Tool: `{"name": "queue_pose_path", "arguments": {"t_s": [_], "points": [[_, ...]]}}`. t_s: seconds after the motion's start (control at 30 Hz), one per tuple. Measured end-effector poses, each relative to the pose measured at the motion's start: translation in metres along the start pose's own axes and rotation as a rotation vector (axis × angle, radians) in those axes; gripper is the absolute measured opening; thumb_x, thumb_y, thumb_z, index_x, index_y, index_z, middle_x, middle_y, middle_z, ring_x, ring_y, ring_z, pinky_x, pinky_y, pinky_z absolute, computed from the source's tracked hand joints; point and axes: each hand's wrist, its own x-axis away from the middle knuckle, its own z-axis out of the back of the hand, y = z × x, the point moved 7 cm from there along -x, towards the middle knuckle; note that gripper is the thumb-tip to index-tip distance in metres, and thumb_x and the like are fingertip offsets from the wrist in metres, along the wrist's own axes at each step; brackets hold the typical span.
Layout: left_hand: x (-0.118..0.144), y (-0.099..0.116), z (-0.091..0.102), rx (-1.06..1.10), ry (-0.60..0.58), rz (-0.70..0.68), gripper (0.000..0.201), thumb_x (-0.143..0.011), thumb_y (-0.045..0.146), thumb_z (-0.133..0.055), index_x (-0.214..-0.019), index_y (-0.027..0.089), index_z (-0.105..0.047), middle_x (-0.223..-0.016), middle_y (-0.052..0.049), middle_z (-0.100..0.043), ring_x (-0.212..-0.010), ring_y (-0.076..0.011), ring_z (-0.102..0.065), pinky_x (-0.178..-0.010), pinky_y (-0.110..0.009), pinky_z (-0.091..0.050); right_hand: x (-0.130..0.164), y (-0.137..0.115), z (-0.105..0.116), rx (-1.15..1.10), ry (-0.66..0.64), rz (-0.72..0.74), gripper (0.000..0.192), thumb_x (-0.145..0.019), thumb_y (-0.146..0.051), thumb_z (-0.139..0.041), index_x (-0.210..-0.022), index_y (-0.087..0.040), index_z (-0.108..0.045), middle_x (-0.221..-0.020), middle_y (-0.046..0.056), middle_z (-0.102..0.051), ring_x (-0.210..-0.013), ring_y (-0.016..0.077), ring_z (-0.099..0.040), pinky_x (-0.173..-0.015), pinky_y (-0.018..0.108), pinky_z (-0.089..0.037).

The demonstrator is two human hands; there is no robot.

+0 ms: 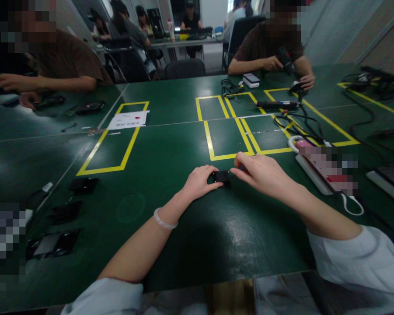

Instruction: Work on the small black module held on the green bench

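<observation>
A small black rectangular block (221, 176) is on the green tabletop in front of me. My left hand (201, 181) grips it from the left, thumb on the near side and fingers on the far side. Just right of the block is my right hand (254, 170), its thumb and forefinger brought together in a pinch. Whatever lies between those fingertips is too small and dark to make out. A pale bracelet (165, 219) circles my left wrist.
Several black parts (83, 185) lie at the left. Yellow tape outlines (124, 153) mark the table, with a white paper label (128, 120) across one. On the right are a phone-like pink and white object (328, 170) and black cables (311, 118). Co-workers (265, 52) sit opposite.
</observation>
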Motion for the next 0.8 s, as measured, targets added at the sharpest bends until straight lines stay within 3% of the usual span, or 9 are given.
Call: {"name": "queue_pose_path", "arguments": {"t_s": [0.27,0.47,0.67,0.8], "points": [[-0.0008,0.0011,0.0012,0.011,-0.001,-0.001,0.039,-0.083,0.051,-0.06,-0.107,0.021,-0.056,-0.101,-0.005,-0.063,-0.094,-0.0224,-0.059,-0.083,-0.036,-0.045,0.0006,-0.0019,-0.0012,-0.021,0.0,0.012,0.016,-0.092,-0.031,-0.039,-0.1,-0.02,-0.048,-0.075,0.003,-0.065,-0.063,0.0173,-0.058,-0.055,0.027,-0.028],[-0.0005,-0.0003,0.0,-0.002,0.004,-0.002,0.039,-0.083,0.052,-0.06,-0.107,0.022,-0.056,-0.1,-0.004,-0.063,-0.093,-0.0221,-0.059,-0.082,-0.035,-0.045,0.0003,-0.0026,-0.0007,0.013,-0.012,0.005,0.019,-0.094,-0.036,-0.04,-0.091,-0.02,-0.05,-0.074,0.003,-0.065,-0.064,0.018,-0.058,-0.056,0.027,-0.027],[-0.0002,0.0004,-0.0002,0.004,-0.003,-0.003,0.038,-0.083,0.051,-0.059,-0.107,0.021,-0.056,-0.102,-0.004,-0.063,-0.095,-0.0222,-0.059,-0.084,-0.035,-0.044,0.0004,-0.0023,-0.0014,0.022,0.004,0.009,0.015,-0.093,-0.028,-0.039,-0.101,-0.019,-0.047,-0.079,0.004,-0.066,-0.066,0.0185,-0.06,-0.056,0.027,-0.028],[0.0001,0.0002,-0.0001,0.004,0.0,0.001,0.038,-0.083,0.051,-0.06,-0.106,0.021,-0.056,-0.101,-0.004,-0.063,-0.095,-0.0222,-0.059,-0.083,-0.035,-0.044,0.0009,-0.0033,0.0008,0.04,0.003,0.01,0.017,-0.093,-0.034,-0.041,-0.097,-0.02,-0.048,-0.076,0.003,-0.065,-0.066,0.0191,-0.06,-0.057,0.028,-0.028]]}}
